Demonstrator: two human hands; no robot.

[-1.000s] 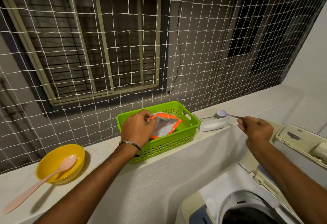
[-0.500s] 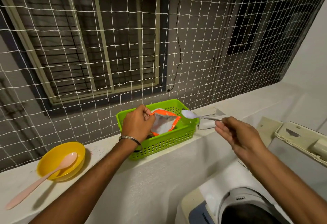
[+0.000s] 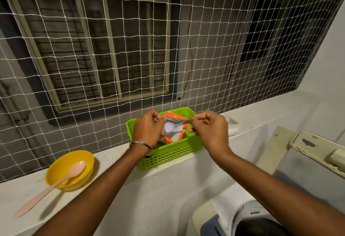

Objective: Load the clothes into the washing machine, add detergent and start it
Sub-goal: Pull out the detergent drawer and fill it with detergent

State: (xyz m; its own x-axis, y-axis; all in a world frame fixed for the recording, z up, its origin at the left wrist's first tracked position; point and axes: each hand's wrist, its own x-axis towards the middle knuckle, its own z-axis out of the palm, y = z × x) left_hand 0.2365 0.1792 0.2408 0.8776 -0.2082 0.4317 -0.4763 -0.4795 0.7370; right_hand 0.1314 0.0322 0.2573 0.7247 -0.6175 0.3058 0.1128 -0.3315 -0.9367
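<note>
The washing machine (image 3: 248, 217) is showing only partly at the lower right, cut off by the frame edge and crossed by the right forearm, and its drum is too dark to read. The orange-and-silver detergent pouch (image 3: 174, 122) is sitting in one green perforated basket (image 3: 175, 151) on the white ledge (image 3: 115, 189), its lower part hidden behind the basket wall. The left hand (image 3: 147, 129) is pinching the pouch's left rim, and the right hand (image 3: 209, 129) is pinching the right rim, spreading the mouth; something pale and round is showing inside, hard to identify. One yellow bowl (image 3: 70, 170) is holding one pink spoon (image 3: 50, 189) to the left.
</note>
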